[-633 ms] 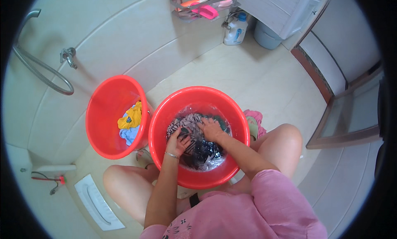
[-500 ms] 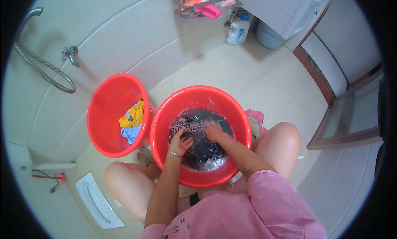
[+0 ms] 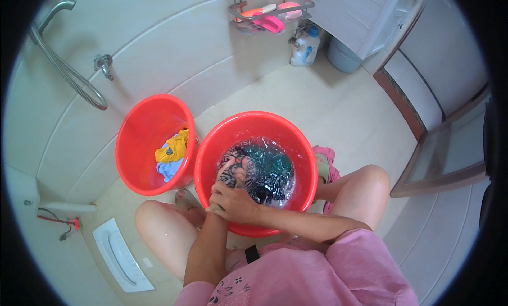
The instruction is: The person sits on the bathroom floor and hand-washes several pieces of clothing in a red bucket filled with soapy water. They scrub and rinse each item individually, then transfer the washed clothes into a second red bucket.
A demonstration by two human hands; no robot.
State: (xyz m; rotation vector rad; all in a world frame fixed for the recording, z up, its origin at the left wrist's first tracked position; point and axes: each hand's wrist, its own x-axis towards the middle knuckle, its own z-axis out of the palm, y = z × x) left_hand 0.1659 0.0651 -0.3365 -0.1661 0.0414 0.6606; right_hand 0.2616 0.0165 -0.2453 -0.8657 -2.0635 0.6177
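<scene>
In the water of a large red basin [image 3: 309, 171] between my knees lie soaked clothes. My left hand [image 3: 239, 177] is closed on a bunched black-and-white patterned cloth [image 3: 250, 169], with fabric showing between its fingers. Crossing over from the right, my right hand [image 3: 230, 200] wraps round my left wrist, covering most of it. Dark green cloth [image 3: 275, 163] and dark, nearly black cloth [image 3: 267, 190] lie under the water to the right of my hands, with a little foam about them.
Left of the basin stands a red bucket [image 3: 138, 142] holding a yellow cloth [image 3: 175, 147] and a light blue cloth [image 3: 169, 169]. A squat toilet pan [image 3: 121, 258] lies lower left. Shower hose [image 3: 69, 68], tap [image 3: 104, 65], wire rack [image 3: 275, 17], detergent bottle [image 3: 305, 48] and grey bucket [image 3: 344, 57] line the walls.
My right hand has come out of the water and moved left onto my left wrist. My left hand has closed on the patterned cloth, which is now bunched toward the left.
</scene>
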